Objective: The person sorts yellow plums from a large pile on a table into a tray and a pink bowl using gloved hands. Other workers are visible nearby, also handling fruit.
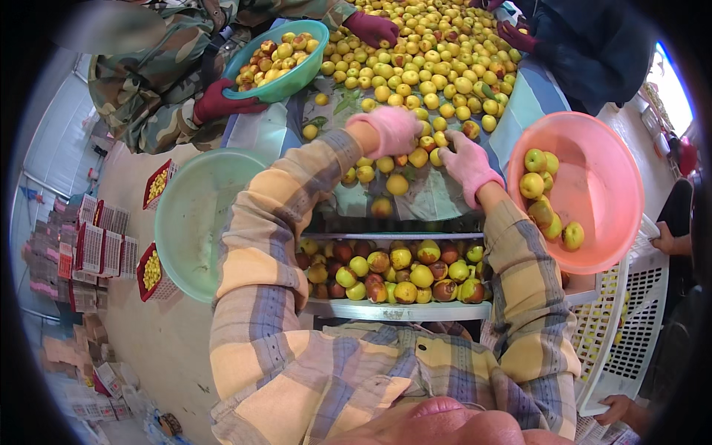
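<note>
My left hand [389, 132], in a pink glove, lies over the near edge of a heap of yellow-green fruit [411, 72] on the cloth-covered table; its fingers are blurred and partly hidden. Beside it to the right, my right hand [466, 161], also in a pink glove, reaches its fingertips to the yellow fruits; whether it grips one is unclear. A single fruit [381, 207] is near the cloth's front edge. Below, a metal-edged trough [400, 311] holds many yellow and brown-blotched fruits [405, 292].
A pink basin [606, 194] with several fruits stands right, an empty green basin [192, 222] left. A co-worker's gloved hand [228, 103] holds a filled green basin [278, 92]; other co-workers' gloved hands [371, 29] [516, 36] touch the heap. White crates [634, 328] stand right.
</note>
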